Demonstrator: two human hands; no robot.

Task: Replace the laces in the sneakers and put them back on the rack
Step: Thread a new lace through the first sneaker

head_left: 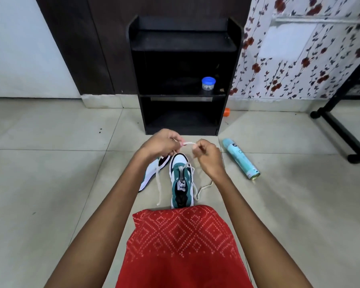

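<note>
Floor tiles (50,183), pale, fill the left side, w/ white wall & dark wood panel behind. L hand (161,143) is raised just above the shoes, fingers curled, pinching one end of a short stretch of white lace (188,143). Below it a 2nd sneaker (154,173) lies on its side on the floor, white sole showing, just beside its mate. A loose lace end trails down the floor between the two.

Centre: upright sneaker (181,179), green/white/black, stands on the floor w/ toe toward the rack (183,75) & heel at the edge of the person's red garment (181,246). Lace is threaded only thru eyelets near the toe. Rack is black, open-fronted, near the shoes but apart; a blue-lidded jar (208,83) sits on its middle shelf, right side.

R hand (208,159) pinches the other end of the lace stretch, fingers curled; another loose end lies on the floor right of the shoe. Small orange item (227,112) lies by the rack's right foot. Teal spray can (240,159) lies on its side further right. Far right: black stand (339,129) on castors, floral wallpaper (299,59) behind.
</note>
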